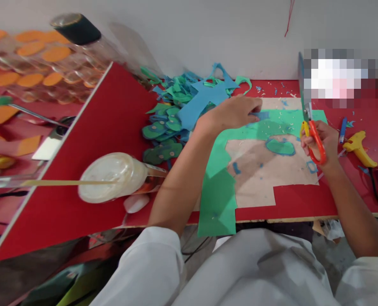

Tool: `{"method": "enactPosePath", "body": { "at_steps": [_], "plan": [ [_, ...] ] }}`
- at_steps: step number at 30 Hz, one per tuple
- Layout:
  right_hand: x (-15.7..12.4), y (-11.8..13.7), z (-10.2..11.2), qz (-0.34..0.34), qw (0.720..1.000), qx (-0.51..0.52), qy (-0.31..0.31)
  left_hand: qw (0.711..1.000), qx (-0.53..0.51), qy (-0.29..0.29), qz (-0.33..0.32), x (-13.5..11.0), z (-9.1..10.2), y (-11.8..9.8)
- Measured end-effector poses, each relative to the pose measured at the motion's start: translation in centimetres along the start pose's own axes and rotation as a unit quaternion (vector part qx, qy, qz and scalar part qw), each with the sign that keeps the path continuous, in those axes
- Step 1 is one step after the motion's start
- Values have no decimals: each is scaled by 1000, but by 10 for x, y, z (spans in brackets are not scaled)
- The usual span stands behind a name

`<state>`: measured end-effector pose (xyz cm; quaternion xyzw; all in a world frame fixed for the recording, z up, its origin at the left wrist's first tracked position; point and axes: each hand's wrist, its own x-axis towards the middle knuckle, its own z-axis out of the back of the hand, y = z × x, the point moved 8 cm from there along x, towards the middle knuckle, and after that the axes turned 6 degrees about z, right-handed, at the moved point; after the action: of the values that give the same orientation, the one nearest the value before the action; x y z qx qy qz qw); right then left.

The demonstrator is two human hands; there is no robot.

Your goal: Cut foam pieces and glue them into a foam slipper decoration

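Observation:
My right hand (319, 142) grips orange-handled scissors (310, 123), blades pointing up and away from me. My left hand (236, 112) reaches out over the green foam sheet (220, 187), its fingers pinched on a small blue scrap (262, 115) at the sheet's far edge. A green oval cut-out edged in blue (280, 147) lies on the tan card (265, 174) between my hands. A heap of blue and green foam offcuts and slipper-shaped pieces (176, 110) sits just left of my left hand.
A red board (89, 170) leans at the left with a lidded plastic cup (115, 176) on it. A clear bottle with a black cap (77, 29) stands behind. A yellow glue gun (361, 146) and a blue pen (342, 129) lie on the red table (297, 199) at right.

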<state>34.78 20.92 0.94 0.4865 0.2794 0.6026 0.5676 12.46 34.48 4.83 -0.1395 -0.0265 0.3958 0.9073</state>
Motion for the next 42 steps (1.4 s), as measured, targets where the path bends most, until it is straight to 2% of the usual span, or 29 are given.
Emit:
{"method": "enactPosePath", "body": {
  "at_steps": [3,5,8,11,15,19,22,26,28,29,31,33,36,39,42],
  "plan": [
    [-3,13,-1,-5,996,86,-25,996,-34,-83,27,-10,31,-6],
    [-4,20,-5,15,991,136,-13,991,-49,-117,40,-17,46,-12],
    [-4,23,-12,39,979,199,8,985,-62,-151,58,-24,61,-20],
    [-4,16,-14,41,975,220,-3,981,-60,-169,79,-29,71,-25],
    [-4,9,-13,72,969,235,-20,983,-66,-150,88,-31,74,-26],
    [0,3,-14,43,973,226,-31,984,-84,-151,43,-34,72,-27],
    [9,14,-10,38,979,198,-25,981,-103,-165,24,-36,74,-27],
    [26,39,3,76,984,146,-60,981,-102,-164,32,-38,76,-26],
    [32,47,-5,119,975,183,-38,979,-110,-170,39,-39,79,-25],
    [32,50,-14,145,963,229,-6,976,-117,-177,42,-40,81,-24],
    [30,43,-32,152,944,289,40,971,-132,-192,46,-42,84,-24],
    [25,32,-42,148,940,304,45,966,-149,-206,45,-44,88,-23],
    [20,16,-42,111,951,288,25,956,-180,-228,38,-47,91,-23],
    [18,15,-26,117,958,258,-46,946,-204,-250,20,-46,91,-23],
    [17,7,-25,68,968,228,-84,936,-225,-270,2,-42,87,-20]
  ]
}}
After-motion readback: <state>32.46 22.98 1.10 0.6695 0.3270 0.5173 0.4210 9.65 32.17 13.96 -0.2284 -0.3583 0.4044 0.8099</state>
